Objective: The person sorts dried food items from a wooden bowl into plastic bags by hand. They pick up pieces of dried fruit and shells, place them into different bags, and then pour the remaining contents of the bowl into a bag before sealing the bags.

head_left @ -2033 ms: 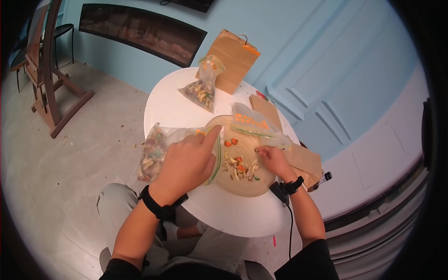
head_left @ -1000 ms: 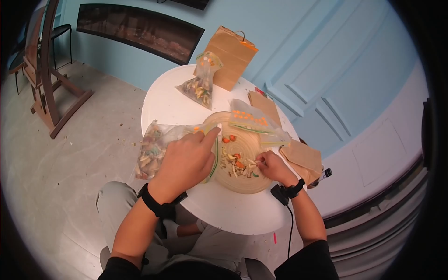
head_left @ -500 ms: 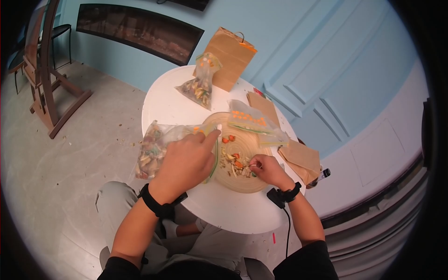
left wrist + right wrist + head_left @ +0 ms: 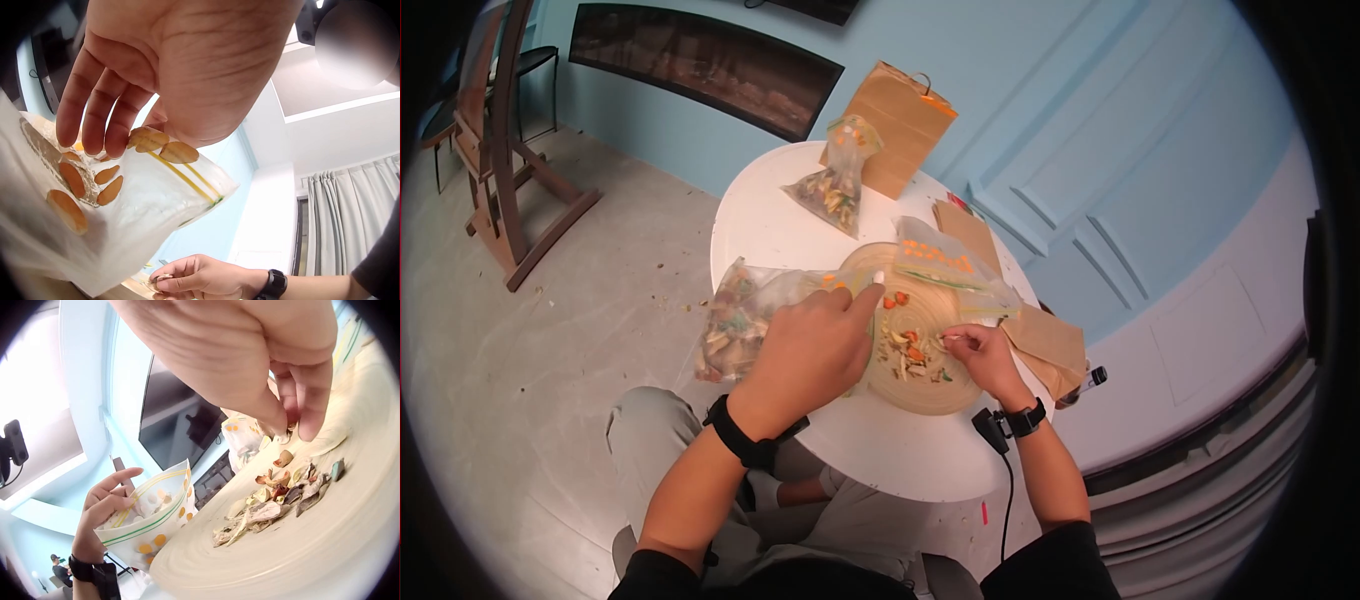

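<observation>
My left hand [image 4: 815,345] grips the mouth of a clear zip bag [image 4: 740,320] that lies at the left, filled with dried potpourri pieces. In the right wrist view the bag's mouth [image 4: 147,522] gapes, and its sides carry orange dots. Over the right side of a round woven plate [image 4: 890,395], my right hand [image 4: 990,360] pinches a small pale dried piece [image 4: 161,281] between thumb and fingertips. A pile of mixed dried pieces [image 4: 269,506], brown, yellow, orange and green, lies on the plate. Two orange-red pieces [image 4: 896,300] sit apart near its far side.
Another dotted zip bag [image 4: 940,260] overlaps the plate's far right rim. Behind stand a filled zip bag [image 4: 835,190] and a brown paper bag [image 4: 900,130]. Folded brown paper [image 4: 1045,350] lies at the right edge of the white round table [image 4: 770,225]. A cable [image 4: 1006,500] hangs from my right wrist.
My right hand moved in from the plate's right side to the pile's edge, then drew slightly back up and right with a piece between its fingers. The left hand stays at the bag's mouth.
</observation>
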Demonstrator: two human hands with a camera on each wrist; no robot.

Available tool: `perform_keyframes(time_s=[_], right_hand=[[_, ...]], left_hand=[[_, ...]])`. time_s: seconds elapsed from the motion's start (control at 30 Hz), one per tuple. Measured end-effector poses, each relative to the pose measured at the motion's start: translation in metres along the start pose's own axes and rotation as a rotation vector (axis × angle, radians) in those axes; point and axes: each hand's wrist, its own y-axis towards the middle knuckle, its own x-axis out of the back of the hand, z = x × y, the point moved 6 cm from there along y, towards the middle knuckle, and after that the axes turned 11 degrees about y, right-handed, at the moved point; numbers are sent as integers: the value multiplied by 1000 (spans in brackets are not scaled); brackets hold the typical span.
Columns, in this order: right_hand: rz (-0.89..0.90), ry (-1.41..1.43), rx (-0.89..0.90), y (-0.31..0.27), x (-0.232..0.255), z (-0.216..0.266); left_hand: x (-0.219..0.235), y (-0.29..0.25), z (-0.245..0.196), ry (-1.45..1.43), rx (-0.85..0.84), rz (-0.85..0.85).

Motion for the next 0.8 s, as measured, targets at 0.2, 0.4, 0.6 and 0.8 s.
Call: perform_keyframes(time_s=[0.2,0.4,0.6,0.8], right_hand=[[-28,262,-85,-4,-4,1],[105,546,-121,-11,-43,43],[314,545,9,-14,-91,104],[87,109,184,-5,-45,62]], left_hand=[[-1,-1,2,13,5,7],[-8,1,-2,20,7,39],[-8,2,-2,-32,8,37],[2,-2,9,-17,37,19]])
